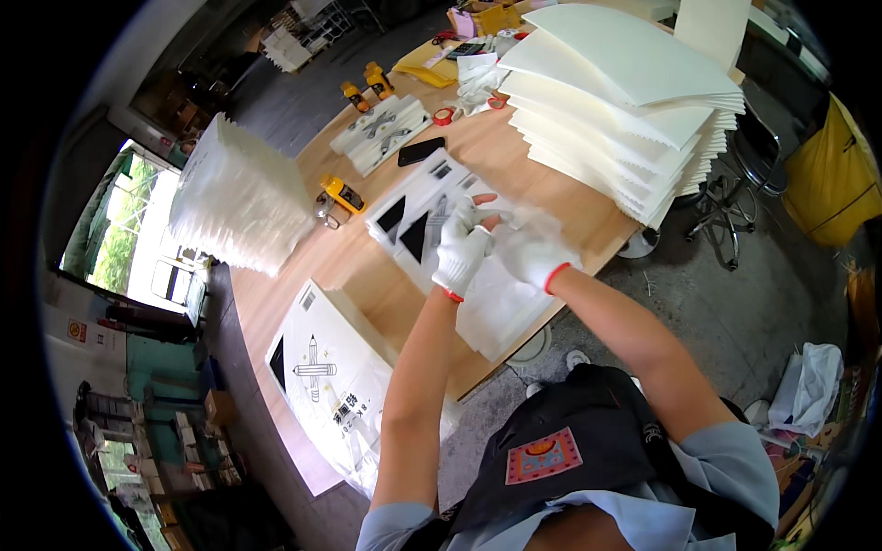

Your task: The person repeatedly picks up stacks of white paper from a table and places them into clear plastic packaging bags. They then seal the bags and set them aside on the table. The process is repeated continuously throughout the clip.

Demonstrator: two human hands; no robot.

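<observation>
My left hand (461, 248), in a white glove with bare fingertips and a red cuff, is over a pile of printed plastic bags (487, 326) at the table's near edge. Its thumb and forefinger stand apart, with nothing visible between them. Beside it on the right, my right hand (535, 255) wears a similar glove and is smeared by motion. Its fingers cannot be made out. A blurred, translucent film surrounds it. Black triangles show on the bags' far part. To the left lies a stack of filled packs (322, 354) with a pencil drawing on top.
Tall stacks of white sheets (606, 101) rise at the far right. A plastic-wrapped stack (239, 197) stands at the left. Beyond the bags lie a black phone (422, 151), orange bottles (343, 194) and tape rolls (444, 117). A wheeled chair (726, 207) stands right of the table.
</observation>
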